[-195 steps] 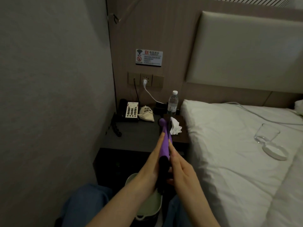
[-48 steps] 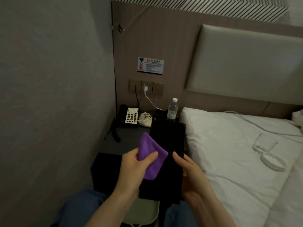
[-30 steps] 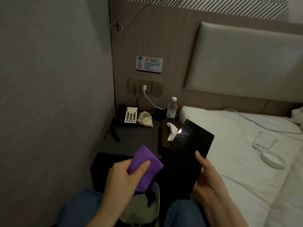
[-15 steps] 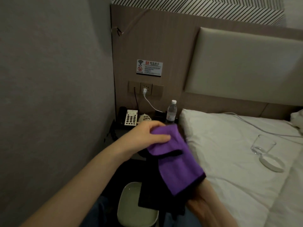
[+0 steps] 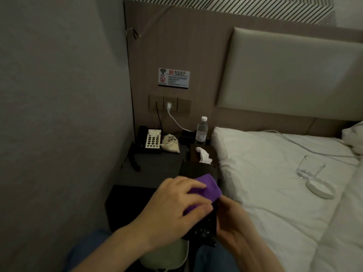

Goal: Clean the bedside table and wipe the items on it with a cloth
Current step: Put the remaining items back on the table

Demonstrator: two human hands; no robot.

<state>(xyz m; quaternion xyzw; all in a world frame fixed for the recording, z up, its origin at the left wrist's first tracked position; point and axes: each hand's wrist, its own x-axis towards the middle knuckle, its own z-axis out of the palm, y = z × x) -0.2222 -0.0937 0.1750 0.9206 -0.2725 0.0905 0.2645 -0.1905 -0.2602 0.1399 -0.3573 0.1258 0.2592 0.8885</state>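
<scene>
My left hand [image 5: 176, 205] presses a purple cloth [image 5: 206, 188] onto a flat black tray [image 5: 198, 169], which my right hand [image 5: 233, 222] grips at its near right edge. The tray is held over the front of the dark bedside table [image 5: 153, 169]. On the table stand a telephone [image 5: 151, 139], a small cloth pouch [image 5: 170, 146], a water bottle [image 5: 202, 130] and a brown tissue box [image 5: 202, 154] with a white tissue sticking out. Much of the tray is hidden under my hands.
A grey wall closes in on the left. The bed [image 5: 275, 183] lies right of the table, with a glass [image 5: 309, 169] and a white coaster [image 5: 320, 188] on it. A pale bin [image 5: 167, 258] stands below my hands. A white cable [image 5: 176, 122] hangs from the socket.
My left hand drew the cloth back toward me along the tray. The tray has dropped lower, so the tissue box shows behind it again.
</scene>
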